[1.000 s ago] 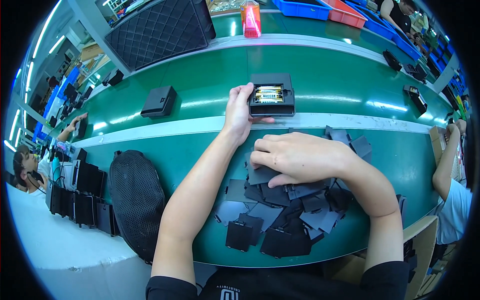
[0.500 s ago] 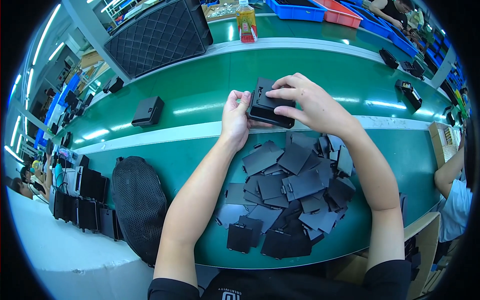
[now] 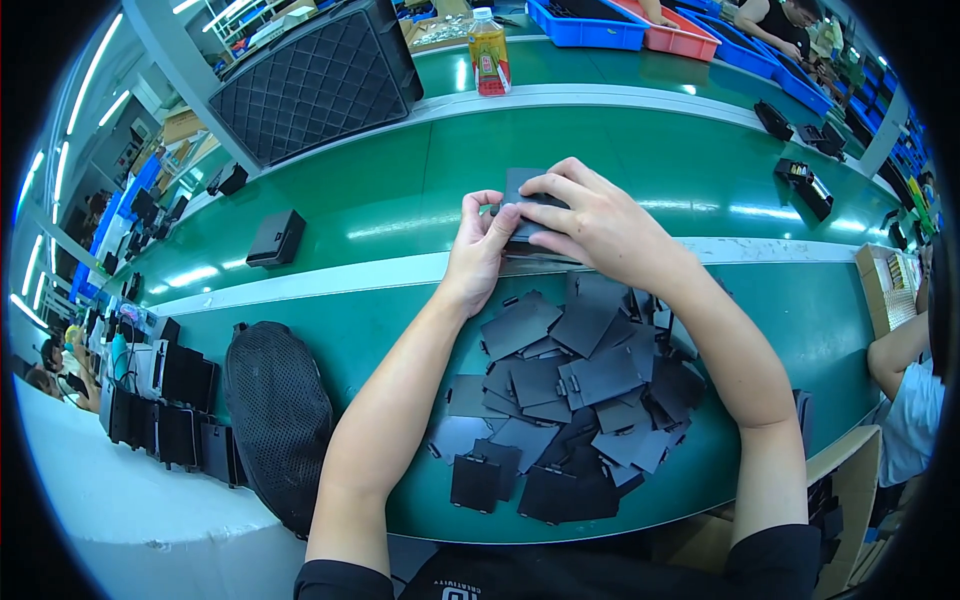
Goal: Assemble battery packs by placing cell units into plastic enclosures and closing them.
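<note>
1. My head view opens on a long workshop lit by white tubes. A glossy green bench strip runs across beyond the far edge of the green tabletop.
2. On the far side of that strip I see a big black quilted panel, leaning toward the left.
3. Past the strip's far edge sit containers: a blue plastic tray with dark things inside, and a salmon-red plastic tray whose contents I can't make out.
4. By the tabletop's left edge lies a black oval mesh pad.
5. Loose thin black plastic plates are heaped from the tabletop's middle toward its near edge. Going by that heap, I judge that much of the work is left.
6. At the tabletop's right edge, an open brown cardboard box holds pale, slender pieces in rows.
7. My left hand has its fingers and thumb clamped on the left side of a black rectangular plastic case, just above the tabletop's far edge.
8. My right hand lays its fingers, slightly apart, over the case's upper face. They hide much of it, so I can't tell whether they grip, or whether the cover is seated; I'd call this piece unfinished.
9. On the strip's left part, a closed-looking black box seems done; toward its right end, an open black case shows small gold cells.
</note>
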{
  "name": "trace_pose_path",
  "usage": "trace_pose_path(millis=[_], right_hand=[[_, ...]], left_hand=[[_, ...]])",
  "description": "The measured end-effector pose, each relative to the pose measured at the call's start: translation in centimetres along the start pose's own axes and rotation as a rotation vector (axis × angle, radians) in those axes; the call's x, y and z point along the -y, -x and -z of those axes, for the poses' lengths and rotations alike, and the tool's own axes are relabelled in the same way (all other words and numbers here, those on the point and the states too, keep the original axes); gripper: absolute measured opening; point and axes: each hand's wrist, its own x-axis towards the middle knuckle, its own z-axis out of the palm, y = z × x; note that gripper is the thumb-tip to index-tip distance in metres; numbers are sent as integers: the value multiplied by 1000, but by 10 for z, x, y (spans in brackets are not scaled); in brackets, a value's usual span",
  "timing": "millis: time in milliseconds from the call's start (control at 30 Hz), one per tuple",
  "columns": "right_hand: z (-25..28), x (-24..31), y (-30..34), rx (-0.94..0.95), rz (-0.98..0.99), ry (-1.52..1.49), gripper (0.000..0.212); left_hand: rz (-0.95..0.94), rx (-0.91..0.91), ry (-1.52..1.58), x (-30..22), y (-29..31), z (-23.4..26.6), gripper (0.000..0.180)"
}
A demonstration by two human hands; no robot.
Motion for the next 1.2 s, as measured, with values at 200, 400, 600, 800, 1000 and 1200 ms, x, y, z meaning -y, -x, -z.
trace_pose_path(millis=[200, 400, 600, 800, 1000, 1200], right_hand=[[-14, -9, 2, -91, -133, -175, 46], [-23, -16, 2, -95, -752, -636, 69], [-17, -6, -2, 26, -724, -657, 71], [-33, -3, 4, -218, -800, -916, 59], [-29, 1, 5, -107, -654, -1060, 52], [-29, -5, 5, -57, -615, -1088, 64]], left_hand=[[-97, -49, -49, 2, -1, -5, 27], [-119, -62, 42, -8, 4, -12, 24], [-129, -102, 70, -7, 2, -6, 22], [-138, -14, 190, -14, 1, -8, 23], [-111, 34, 210, -19, 4, -5, 25], [-113, 26, 210, -18, 3, -2, 26]])
